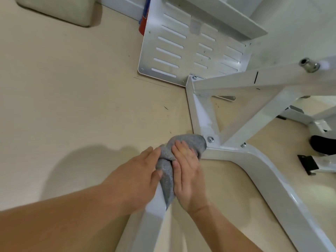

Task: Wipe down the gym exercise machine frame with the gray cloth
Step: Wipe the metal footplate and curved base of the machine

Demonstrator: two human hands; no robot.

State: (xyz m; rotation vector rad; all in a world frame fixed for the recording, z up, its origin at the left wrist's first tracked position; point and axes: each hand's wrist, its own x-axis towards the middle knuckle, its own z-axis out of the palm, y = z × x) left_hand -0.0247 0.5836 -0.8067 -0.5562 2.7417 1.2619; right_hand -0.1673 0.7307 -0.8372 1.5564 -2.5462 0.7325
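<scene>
The gray cloth (pixel 170 171) is bunched into a long wad wrapped over a white tube (pixel 152 224) of the machine frame (pixel 263 179). Its long axis follows that tube, running from the near lower left up and away to the right. The rounded far end of the wad sits against the joint where the frame members meet, just beside a bolt (pixel 210 139). The narrower near end trails down the right side of the tube. The left hand (pixel 138 177) is on the tube's left side and grips the cloth, with the thumb hooked over the wad and the fingers lying along its far side. The right hand (pixel 187 171) lies on the opposite side, fingers together and only gently bent, pressing flat on the cloth, thumb set into its crease. Beyond the joint a slotted metal plate (pixel 172 51) stands on the beige floor (pixel 72 88).
</scene>
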